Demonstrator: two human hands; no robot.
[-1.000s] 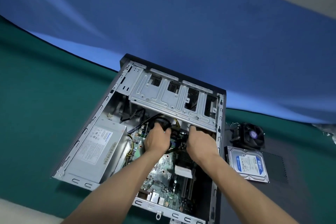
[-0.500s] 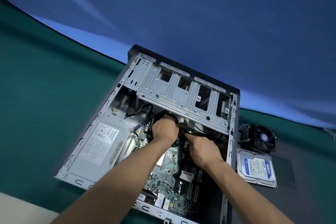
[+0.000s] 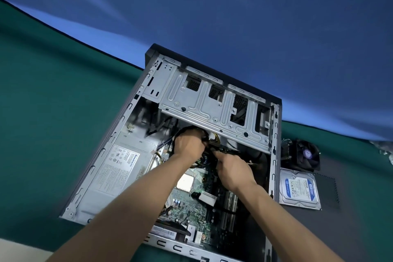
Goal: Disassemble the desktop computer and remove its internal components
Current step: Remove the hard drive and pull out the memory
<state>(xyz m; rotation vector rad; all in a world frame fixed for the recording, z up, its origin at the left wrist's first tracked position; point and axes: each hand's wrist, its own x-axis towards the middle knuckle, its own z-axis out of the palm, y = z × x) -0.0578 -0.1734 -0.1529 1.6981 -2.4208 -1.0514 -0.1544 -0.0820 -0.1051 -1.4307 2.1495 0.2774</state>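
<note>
Desktop computer [image 3: 212,112]: open on green counter [image 3: 53,91].
Cable bundle [image 3: 204,155]: soft, snag-prone; take by plugs.
Left hand [image 3: 188,144]: grip clenched on cable bundle.
Right hand [image 3: 232,169]: grip pinching cable bundle.

We cannot see our fingertips: both hands [image 3: 189,144] [image 3: 232,169] bury them among the cables [image 3: 204,158] under the drive cage [image 3: 212,108].

Both forearms extended forward, converging; left hand [image 3: 190,143] fisted, right hand [image 3: 232,167] curled, fingertips nearly touching left.
</note>
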